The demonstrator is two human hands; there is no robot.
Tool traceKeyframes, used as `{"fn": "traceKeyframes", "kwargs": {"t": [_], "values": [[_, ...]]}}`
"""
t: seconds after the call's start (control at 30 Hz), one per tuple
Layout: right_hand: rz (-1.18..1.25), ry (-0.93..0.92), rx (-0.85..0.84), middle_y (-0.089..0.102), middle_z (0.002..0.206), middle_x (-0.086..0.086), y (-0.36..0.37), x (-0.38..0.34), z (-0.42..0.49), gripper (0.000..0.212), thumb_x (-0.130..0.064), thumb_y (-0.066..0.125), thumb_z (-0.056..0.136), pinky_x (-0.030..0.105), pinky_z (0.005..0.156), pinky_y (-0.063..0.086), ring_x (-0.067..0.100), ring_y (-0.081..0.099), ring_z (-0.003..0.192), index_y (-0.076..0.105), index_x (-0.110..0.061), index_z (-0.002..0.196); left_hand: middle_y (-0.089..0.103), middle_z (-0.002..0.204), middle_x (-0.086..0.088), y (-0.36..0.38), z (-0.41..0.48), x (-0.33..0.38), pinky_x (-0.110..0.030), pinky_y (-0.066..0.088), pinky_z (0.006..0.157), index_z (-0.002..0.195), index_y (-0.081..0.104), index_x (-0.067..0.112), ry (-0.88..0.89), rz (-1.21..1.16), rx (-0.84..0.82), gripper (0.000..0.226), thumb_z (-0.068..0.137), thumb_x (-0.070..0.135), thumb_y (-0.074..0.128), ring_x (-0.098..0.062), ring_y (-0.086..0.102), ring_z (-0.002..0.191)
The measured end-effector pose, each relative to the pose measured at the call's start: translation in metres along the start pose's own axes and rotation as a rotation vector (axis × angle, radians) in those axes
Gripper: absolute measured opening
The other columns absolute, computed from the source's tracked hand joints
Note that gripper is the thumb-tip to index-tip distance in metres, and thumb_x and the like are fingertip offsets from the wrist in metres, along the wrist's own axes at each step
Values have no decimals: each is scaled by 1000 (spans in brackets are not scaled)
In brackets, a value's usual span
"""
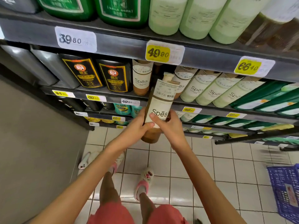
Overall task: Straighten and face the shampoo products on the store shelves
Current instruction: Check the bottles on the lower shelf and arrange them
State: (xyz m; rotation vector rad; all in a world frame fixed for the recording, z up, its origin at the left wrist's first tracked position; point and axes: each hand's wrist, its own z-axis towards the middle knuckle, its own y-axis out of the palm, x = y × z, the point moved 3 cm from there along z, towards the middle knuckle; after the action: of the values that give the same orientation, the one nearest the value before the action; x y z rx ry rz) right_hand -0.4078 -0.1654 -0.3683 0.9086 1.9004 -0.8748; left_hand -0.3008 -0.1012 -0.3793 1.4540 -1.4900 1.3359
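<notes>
A: In the head view, where is the Spes bottle (160, 101)?
B: Off the shelf (110, 98), tilted, on the near side of the gap in its row. The left hand (139, 127) and right hand (172, 129) both grip its lower half, fingers (142, 113) curled round it.
A: How will it handle?
B: Probably full and heavy, stiff, smooth plastic; holding the body, not the cap, looks wise.

Between left hand (140, 126) and right hand (170, 128): bottle (159, 104), before the shelf (213, 111); row of bottles (200, 88) on shelf behind, right of the hands; basket (286, 191) on floor (202, 167), well right, lower.
</notes>
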Motion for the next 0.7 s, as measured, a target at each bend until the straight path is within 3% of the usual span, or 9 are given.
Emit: {"fn": "traceKeyframes", "kwargs": {"t": [0.07, 0.13, 0.27, 0.4, 0.53, 0.57, 0.7], "values": [[17, -16, 22, 66, 113, 2, 1, -3, 8, 52, -24, 76, 78, 30, 87, 54, 8, 63, 101, 53, -11, 122, 45, 137, 8, -8, 11, -3, -11, 36, 98, 140, 31, 23, -19, 61, 51, 57, 90, 12, 57, -7, 41, 127], [45, -59, 67, 65, 108, 0, 2, -6, 15, 49, -19, 78, 76, 21, 80, 54, -1, 63, 93, 53, -13, 119, 52, 135, 2, -14, 17, -2, -25, 38, 102, 139, 39, 17, -49, 35, 140, 54, 89, 9, 58, -13, 46, 126], [59, -145, 152, 63, 116, 10, 6, -12, 29, 45, -13, 78, 75, 23, 83, 54, 0, 61, 96, 54, -12, 113, 57, 122, 1, -20, 15, 4, -14, 44, 93, 129, 51, 6, -60, -154, 251, 38, 92, 1, 51, -12, 53, 117], [66, -178, 296, 56, 121, 15, 11, -14, 42, 58, -14, 80, 74, 41, 97, 48, 21, 57, 112, 52, -4, 123, 63, 120, -10, -31, 12, 2, -21, 43, 96, 119, 59, 3, -145, -240, 299, 27, 94, 4, 49, -16, 57, 113], [30, -244, 427, 49, 121, 7, 17, -17, 54, 66, -14, 81, 71, 29, 99, 44, -3, 49, 103, 49, -5, 128, 63, 118, -9, -39, 4, -2, -22, 42, 98, 117, 58, 3, -183, -297, 346, 25, 95, 4, 47, -13, 57, 110], [32, -255, 444, 47, 119, 4, 19, -17, 57, 67, -14, 81, 71, 30, 99, 44, -2, 48, 103, 48, -5, 129, 63, 117, -10, -40, 1, -5, -23, 42, 99, 116, 58, 2, -196, -308, 359, 24, 95, 3, 47, -14, 57, 110], [105, -274, 480, 48, 122, 7, 28, -16, 67, 69, -7, 81, 70, 40, 101, 45, 17, 51, 116, 46, -1, 130, 61, 118, -14, -38, -10, -20, -22, 41, 97, 116, 57, -1, -235, -268, 358, 26, 95, 0, 43, -18, 56, 109]]}}
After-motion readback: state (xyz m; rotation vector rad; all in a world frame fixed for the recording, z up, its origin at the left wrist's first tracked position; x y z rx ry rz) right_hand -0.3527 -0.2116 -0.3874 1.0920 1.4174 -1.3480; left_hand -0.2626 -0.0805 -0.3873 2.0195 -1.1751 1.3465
